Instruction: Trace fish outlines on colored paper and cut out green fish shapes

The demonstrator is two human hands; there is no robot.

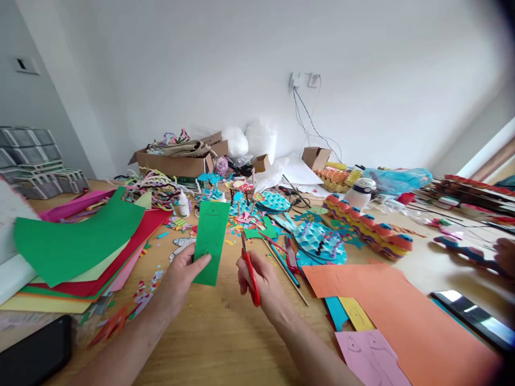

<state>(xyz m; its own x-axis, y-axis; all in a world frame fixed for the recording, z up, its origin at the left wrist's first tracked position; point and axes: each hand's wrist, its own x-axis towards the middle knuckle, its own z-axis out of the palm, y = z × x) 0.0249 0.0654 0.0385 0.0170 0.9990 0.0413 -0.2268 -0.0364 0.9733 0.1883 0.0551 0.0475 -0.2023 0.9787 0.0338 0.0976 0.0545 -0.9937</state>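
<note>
1. A stack of coloured paper sheets (pixel 76 252) lies at the left of the wooden table (pixel 217 343), a big green sheet on top with red and yellow ones under it.
2. The left hand (pixel 183 273) is closed on a green paper strip (pixel 210 236), thumb on the front near the bottom edge and fingers behind. The strip stands nearly upright just above the table, a faint pencil drawing near its top.
3. Just to the right, the right hand (pixel 261 284) is wrapped around the red handles of the scissors (pixel 248 268). The blades point up and away, nearly closed, close beside the strip's right edge without clearly touching it.
4. Behind the hands lie paper scraps and a small glue bottle (pixel 183 203).
5. Further right sit blue paper fish (pixel 319 241), then a large orange sheet (pixel 402 311) with a pink sheet (pixel 370 359) at its near edge.
6. At the far right edge, another person's hand (pixel 505 254) rests on the table.
</note>
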